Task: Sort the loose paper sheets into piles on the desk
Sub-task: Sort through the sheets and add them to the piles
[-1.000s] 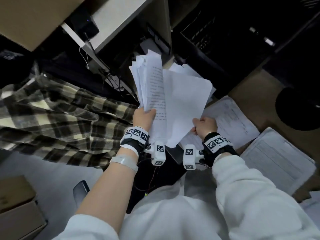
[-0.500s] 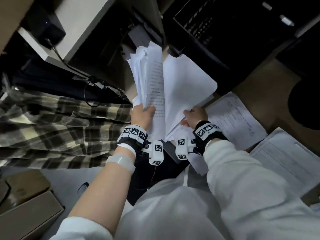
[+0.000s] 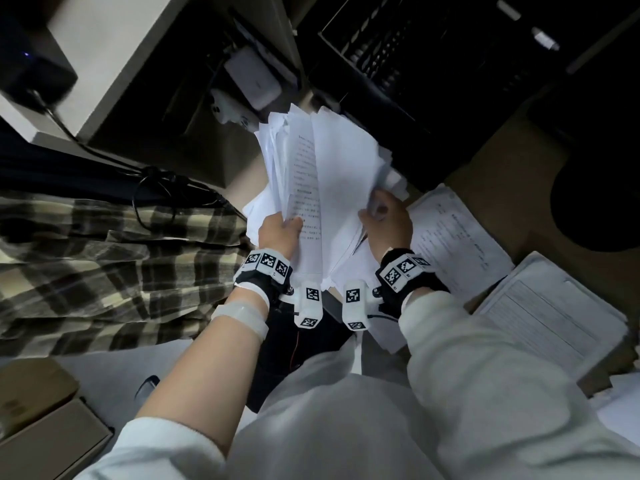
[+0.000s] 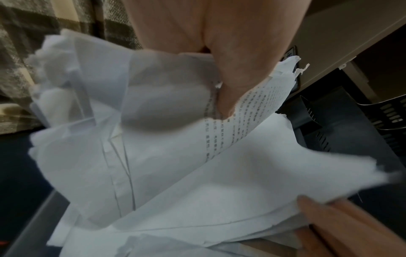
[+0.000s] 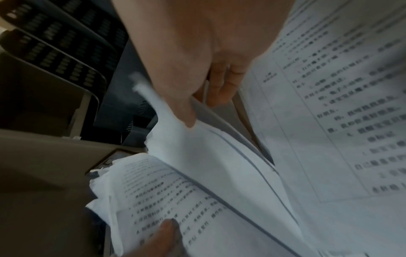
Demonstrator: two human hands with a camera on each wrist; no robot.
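Observation:
A thick, ragged stack of white paper sheets stands nearly upright above the desk. My left hand grips its lower left edge, thumb pressed on a printed page. My right hand pinches the blank front sheet by its right edge, thumb on top and fingers curled behind. In the right wrist view the printed page shows under that sheet, with the left thumb tip on it. Two piles of printed sheets lie on the desk: one beside my right hand, another further right.
A plaid cloth covers the left side. Black mesh trays stand behind the stack, with a white charger and cables to their left. Cardboard boxes sit at lower left. Bare brown desk shows at right.
The right hand has slid up the right edge of the front sheet, and that sheet has swung in closer against the stack. The left hand keeps its grip.

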